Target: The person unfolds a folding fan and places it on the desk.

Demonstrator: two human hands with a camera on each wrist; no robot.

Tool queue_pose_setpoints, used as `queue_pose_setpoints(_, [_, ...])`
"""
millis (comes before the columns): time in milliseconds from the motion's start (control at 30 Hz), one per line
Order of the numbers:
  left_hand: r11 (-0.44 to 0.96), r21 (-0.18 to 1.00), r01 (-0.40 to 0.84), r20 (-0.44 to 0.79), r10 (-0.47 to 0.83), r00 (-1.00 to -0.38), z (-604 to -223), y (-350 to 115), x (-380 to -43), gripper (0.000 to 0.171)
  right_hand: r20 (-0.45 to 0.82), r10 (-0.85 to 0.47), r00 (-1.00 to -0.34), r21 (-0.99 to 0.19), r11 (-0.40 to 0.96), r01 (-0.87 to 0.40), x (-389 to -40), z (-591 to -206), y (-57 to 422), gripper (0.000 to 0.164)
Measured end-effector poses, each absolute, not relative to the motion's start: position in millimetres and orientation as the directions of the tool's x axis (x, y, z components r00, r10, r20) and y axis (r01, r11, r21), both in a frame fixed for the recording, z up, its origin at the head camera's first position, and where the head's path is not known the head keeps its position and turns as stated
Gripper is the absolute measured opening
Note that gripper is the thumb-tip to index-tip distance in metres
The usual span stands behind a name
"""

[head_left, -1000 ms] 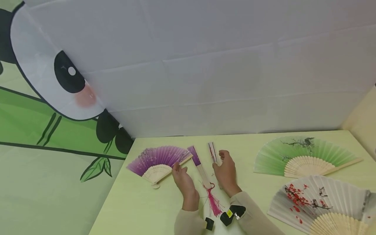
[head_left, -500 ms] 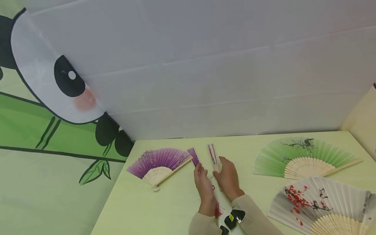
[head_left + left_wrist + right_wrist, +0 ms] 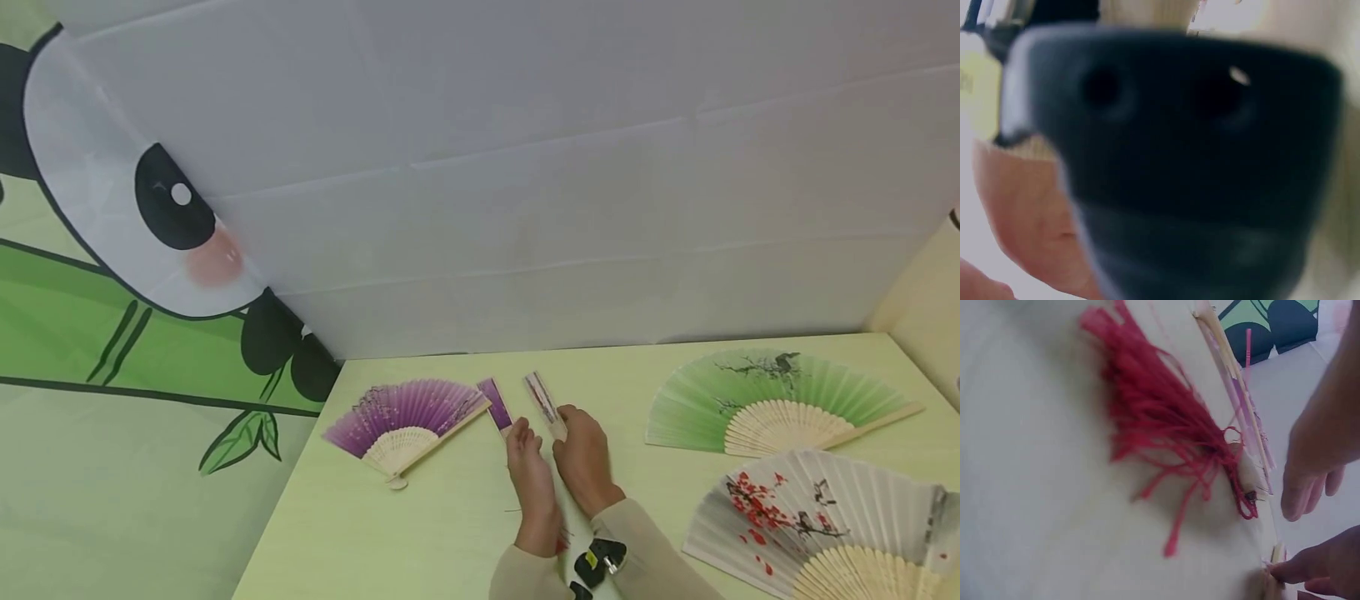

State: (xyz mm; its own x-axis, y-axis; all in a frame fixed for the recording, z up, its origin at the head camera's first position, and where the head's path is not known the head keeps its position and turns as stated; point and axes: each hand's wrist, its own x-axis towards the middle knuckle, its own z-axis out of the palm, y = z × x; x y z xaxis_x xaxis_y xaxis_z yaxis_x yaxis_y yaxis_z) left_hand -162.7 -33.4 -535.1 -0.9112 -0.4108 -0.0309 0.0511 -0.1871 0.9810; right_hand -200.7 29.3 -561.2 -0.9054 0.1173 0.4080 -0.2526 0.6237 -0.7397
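Note:
My right hand (image 3: 583, 458) grips a slim folded fan (image 3: 542, 398), white with a dark red pattern and pale ribs; its far end points up and to the left. In the right wrist view, the right hand's thumb (image 3: 1300, 565) presses on this fan's edge. My left hand (image 3: 534, 483), its fingers extended and slightly bent, hovers over a folded purple fan (image 3: 495, 404) and hides its lower part. That fan's crimson tassel (image 3: 1160, 406) lies on the table in the right wrist view. A black camera mount (image 3: 1191, 144) blocks most of the left wrist view.
An open purple fan (image 3: 408, 417) lies left of the hands, its end rib beside the folded purple one. On the right are an open green fan (image 3: 780, 400) and an open white fan with red blossoms (image 3: 817, 508). A printed cloth (image 3: 525, 208) rises behind the table (image 3: 337, 533).
My left hand has moved right, from beside the open purple fan to over the folded purple one. The right hand has slid slightly nearer, and the white folded fan now leans more to the left.

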Motion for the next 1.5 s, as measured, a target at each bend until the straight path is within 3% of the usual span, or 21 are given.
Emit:
queue_pose_setpoints(267, [-0.143, 0.989, 0.026, -0.03, -0.372, -0.928, -536, -31, -161, 0.045, 0.275, 0.124, -0.953, -0.804, 0.574, -0.157, -198, -551, 40, 0.037])
queue_pose_setpoints(633, [-0.122, 0.993, 0.002, -0.041, -0.348, -0.936, -542, -28, -158, 0.043, 0.087, 0.151, -0.985, -0.916, 0.4, -0.02, -174, -534, 61, 0.034])
queue_pose_setpoints(933, [-0.121, 0.99, -0.07, -0.094, -0.203, -0.975, -542, -29, -156, 0.04, 0.1, 0.122, -0.987, -0.94, 0.336, -0.054, -159, -518, 76, 0.034])
queue_pose_setpoints(1167, [-0.161, 0.98, -0.116, -0.139, -0.145, -0.98, -543, -29, -154, 0.032, 0.024, 0.073, -0.997, -0.955, 0.297, -0.001, -156, -519, 89, 0.041])
queue_pose_setpoints(1500, [-0.185, 0.975, -0.119, -0.141, -0.109, -0.984, -543, -26, -149, 0.026, -0.064, 0.07, -0.996, -0.978, 0.195, 0.076, -154, -520, 99, 0.03])
